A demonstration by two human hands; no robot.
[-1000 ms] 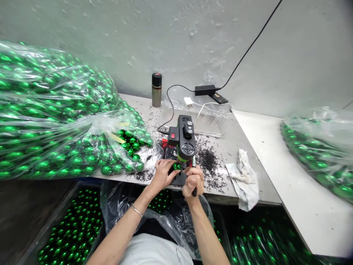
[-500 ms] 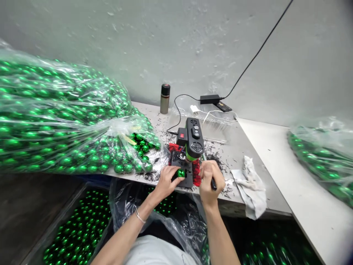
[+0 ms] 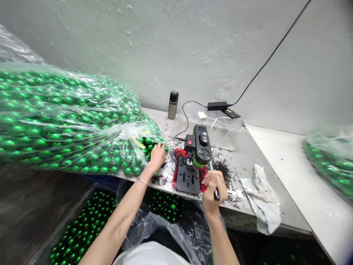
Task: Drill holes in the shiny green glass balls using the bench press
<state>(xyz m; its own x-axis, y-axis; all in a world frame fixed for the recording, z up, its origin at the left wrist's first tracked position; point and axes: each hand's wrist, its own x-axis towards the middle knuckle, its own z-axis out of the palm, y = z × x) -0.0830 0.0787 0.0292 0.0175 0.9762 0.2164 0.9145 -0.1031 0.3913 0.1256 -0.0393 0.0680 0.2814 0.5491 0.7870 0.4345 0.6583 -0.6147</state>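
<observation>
My left hand [image 3: 158,156] is at the mouth of a clear plastic bag [image 3: 110,134] full of shiny green balls. Its fingers curl down among loose green balls [image 3: 148,143], and the fingertips are hidden. My right hand [image 3: 215,187] is wrapped round the black-ended lever handle [image 3: 217,195] of a small black bench machine [image 3: 202,145] with a green band. Below the machine's head, its slotted black base plate [image 3: 188,179] has no ball on it. Red material [image 3: 174,176] shows beside the plate.
Black shavings [image 3: 222,169] litter the tabletop. Behind the machine are a bottle [image 3: 173,105], a power adapter [image 3: 217,106] and a clear plastic tray [image 3: 224,138]. A white cloth [image 3: 263,198] hangs over the right edge. Bins of green balls [image 3: 82,228] stand below.
My left hand has left the base plate, where it held a green ball, and moved left to the bag's mouth. That ball is gone from the plate. My right hand stays on the lever.
</observation>
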